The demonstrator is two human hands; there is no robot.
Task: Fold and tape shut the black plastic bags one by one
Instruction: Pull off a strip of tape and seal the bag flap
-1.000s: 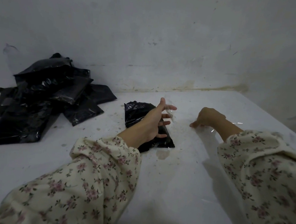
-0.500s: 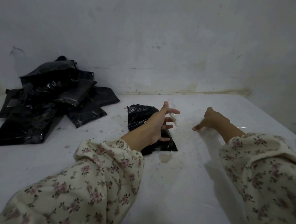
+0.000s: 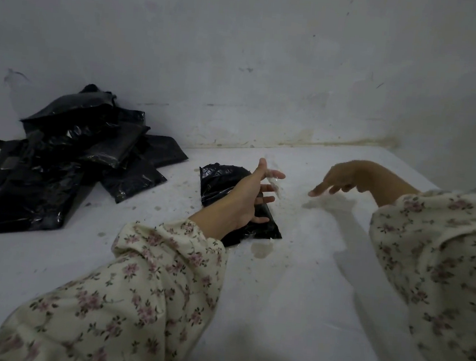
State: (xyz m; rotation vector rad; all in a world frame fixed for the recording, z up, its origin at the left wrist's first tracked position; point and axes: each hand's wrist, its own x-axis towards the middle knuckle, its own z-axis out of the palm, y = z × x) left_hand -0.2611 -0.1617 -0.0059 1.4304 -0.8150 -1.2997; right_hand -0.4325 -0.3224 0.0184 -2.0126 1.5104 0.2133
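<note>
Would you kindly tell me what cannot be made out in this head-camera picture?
Head view:
- Black bag: middle and any seam hidden under the left hand.
- Clear strip at its fingers: transparent, blurred, edges unclear.
- Pile of black bags: overlapping, dark, count unclear.
- Right hand: fingertip contact with the table unclear.

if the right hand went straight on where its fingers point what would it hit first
Likely the clear tape strip on the left hand; the right hand points at it, depth unclear.
</note>
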